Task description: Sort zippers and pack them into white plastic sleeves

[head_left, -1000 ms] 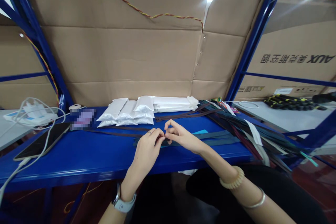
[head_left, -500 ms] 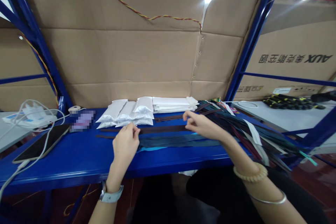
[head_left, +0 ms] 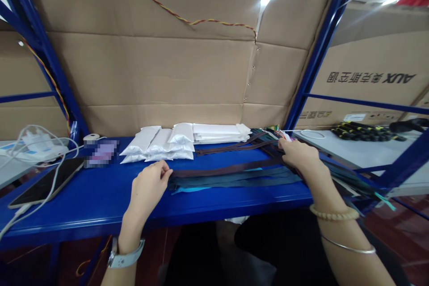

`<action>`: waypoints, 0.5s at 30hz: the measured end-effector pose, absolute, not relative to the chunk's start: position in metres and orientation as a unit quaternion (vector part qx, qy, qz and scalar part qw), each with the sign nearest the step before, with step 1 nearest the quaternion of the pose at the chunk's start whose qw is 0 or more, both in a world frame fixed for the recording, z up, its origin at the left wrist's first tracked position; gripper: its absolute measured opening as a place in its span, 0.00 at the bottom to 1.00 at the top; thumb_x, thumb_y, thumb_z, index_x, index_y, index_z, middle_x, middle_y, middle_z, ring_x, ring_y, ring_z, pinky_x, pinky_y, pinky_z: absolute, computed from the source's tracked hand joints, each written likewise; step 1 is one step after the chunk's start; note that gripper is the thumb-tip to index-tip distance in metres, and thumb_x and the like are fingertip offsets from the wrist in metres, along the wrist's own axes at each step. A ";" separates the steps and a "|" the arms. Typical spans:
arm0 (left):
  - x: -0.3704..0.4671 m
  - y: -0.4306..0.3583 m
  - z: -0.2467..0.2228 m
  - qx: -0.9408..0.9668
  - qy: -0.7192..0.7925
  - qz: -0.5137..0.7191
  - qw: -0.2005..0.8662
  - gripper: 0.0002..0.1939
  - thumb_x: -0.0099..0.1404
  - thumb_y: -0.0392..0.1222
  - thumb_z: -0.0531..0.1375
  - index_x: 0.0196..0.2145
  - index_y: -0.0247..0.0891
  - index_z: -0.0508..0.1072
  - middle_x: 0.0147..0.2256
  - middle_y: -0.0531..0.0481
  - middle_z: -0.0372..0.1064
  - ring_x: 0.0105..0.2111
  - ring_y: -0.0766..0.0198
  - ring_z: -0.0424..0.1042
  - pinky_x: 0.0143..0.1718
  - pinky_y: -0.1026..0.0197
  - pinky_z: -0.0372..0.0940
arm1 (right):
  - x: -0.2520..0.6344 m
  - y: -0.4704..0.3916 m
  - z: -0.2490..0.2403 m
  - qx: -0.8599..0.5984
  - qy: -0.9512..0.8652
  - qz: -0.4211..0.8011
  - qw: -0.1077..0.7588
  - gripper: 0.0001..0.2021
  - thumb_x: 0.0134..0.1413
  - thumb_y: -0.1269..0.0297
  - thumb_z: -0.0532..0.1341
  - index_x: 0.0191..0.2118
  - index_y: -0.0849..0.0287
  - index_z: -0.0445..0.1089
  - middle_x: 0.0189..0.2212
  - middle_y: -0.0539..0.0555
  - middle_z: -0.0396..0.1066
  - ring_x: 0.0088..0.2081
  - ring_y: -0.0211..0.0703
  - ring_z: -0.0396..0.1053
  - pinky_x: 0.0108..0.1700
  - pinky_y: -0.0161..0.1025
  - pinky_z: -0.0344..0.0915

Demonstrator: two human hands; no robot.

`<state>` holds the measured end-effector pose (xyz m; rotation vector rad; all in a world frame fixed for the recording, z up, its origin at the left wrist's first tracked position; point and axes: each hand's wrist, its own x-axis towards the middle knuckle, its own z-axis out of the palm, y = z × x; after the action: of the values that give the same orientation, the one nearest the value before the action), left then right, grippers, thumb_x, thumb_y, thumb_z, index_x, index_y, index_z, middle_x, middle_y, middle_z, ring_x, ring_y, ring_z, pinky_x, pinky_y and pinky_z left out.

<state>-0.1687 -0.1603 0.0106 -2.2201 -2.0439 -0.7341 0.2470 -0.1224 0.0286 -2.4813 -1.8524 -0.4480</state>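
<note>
A dark brown zipper [head_left: 221,170] stretches between my two hands, slightly raised over the blue shelf top. My left hand [head_left: 149,185] pinches its left end between thumb and fingers. At the other end my right hand [head_left: 300,156] is closed, and the tape runs in under its fingers; the fingertips are partly hidden. Just below lie dark teal zippers [head_left: 234,179] side by side, with a bright blue strip [head_left: 192,190] showing under them. More brown zippers [head_left: 221,148] lie behind. Beneath and beside my right hand spreads a pile of mixed dark zippers [head_left: 342,174].
White packets [head_left: 167,143] and a flat white stack [head_left: 221,132] stand against the cardboard back panel [head_left: 161,71]. On the left are a phone [head_left: 50,181] with a white cable, a pixelated purple item [head_left: 102,153] and a tape roll [head_left: 91,138]. Blue posts [head_left: 318,58] flank the shelf.
My right hand has moved right, to the zipper pile, and the brown zipper is now drawn out between my hands. My left hand has shifted slightly left and down.
</note>
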 end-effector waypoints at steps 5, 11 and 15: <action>-0.167 -0.165 0.011 -0.745 -0.624 -0.234 0.021 0.09 0.64 0.45 0.52 0.29 0.42 0.68 0.28 0.54 0.70 0.28 0.64 0.68 0.23 0.65 0.50 | 0.214 -0.111 0.027 -0.724 -0.676 -0.133 0.034 0.17 0.52 0.59 0.58 0.47 0.59 0.65 0.46 0.64 0.66 0.46 0.55 0.67 0.43 0.46 0.61; -0.165 -0.163 0.008 -0.756 -0.609 -0.239 0.005 0.10 0.64 0.45 0.51 0.29 0.42 0.67 0.28 0.54 0.68 0.29 0.64 0.67 0.23 0.65 0.50 | 0.135 -0.075 0.019 -0.584 -0.803 -0.025 0.117 0.15 0.55 0.68 0.56 0.49 0.63 0.67 0.48 0.63 0.68 0.50 0.50 0.65 0.50 0.41 0.57; -0.164 -0.162 0.007 -0.763 -0.607 -0.224 -0.008 0.07 0.64 0.44 0.52 0.30 0.43 0.68 0.28 0.55 0.69 0.30 0.63 0.68 0.24 0.65 0.50 | 0.092 -0.042 0.009 -0.543 -0.832 0.013 0.114 0.14 0.54 0.71 0.57 0.47 0.60 0.70 0.44 0.58 0.72 0.45 0.44 0.68 0.46 0.35 0.59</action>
<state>-0.1639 -0.1617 0.0069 -2.4075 -1.9149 -0.7082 0.0924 -0.0419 0.0088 -1.5920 -2.4398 0.0376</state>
